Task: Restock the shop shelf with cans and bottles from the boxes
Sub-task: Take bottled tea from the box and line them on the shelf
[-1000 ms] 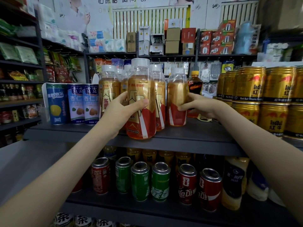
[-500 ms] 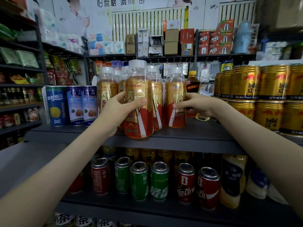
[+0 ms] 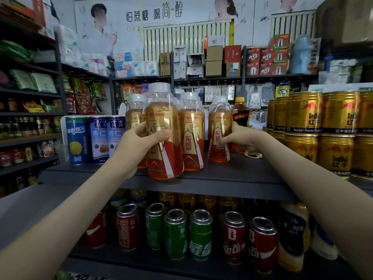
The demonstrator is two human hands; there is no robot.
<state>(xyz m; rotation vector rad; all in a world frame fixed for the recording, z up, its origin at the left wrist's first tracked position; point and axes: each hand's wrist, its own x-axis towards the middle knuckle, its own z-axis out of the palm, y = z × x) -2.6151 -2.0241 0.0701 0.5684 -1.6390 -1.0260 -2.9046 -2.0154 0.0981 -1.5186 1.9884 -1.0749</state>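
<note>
Up on the dark grey top shelf (image 3: 232,174), both hands are at work. See the left hand (image 3: 139,146) wrapped round the front plastic bottle (image 3: 167,158), gold-and-red label, white cap, amber drink inside, thumb laid across the label. It stands upright right at the shelf's front edge. Over goes the eye to the right hand (image 3: 242,138), fingers curled onto the side of a matching bottle (image 3: 219,122), set a little further back. The hands are apart, with a third gold-and-red bottle (image 3: 191,138) upright between them and more of the same crowded behind.

Left of the group, tall blue cans (image 3: 77,140) stand in a row. To the right, a small dark bottle with a yellow cap (image 3: 240,114), then gold Red Bull cans (image 3: 302,116) stacked two high.

One level down, the lower shelf (image 3: 141,263) carries red cans (image 3: 234,239) and green cans (image 3: 175,235), tops facing us.

Around the room: dark racks of snack packets (image 3: 32,83) on the left, cardboard boxes (image 3: 214,61) on a high shelf at the back, and a big white poster (image 3: 161,15) with Chinese lettering across the wall.
</note>
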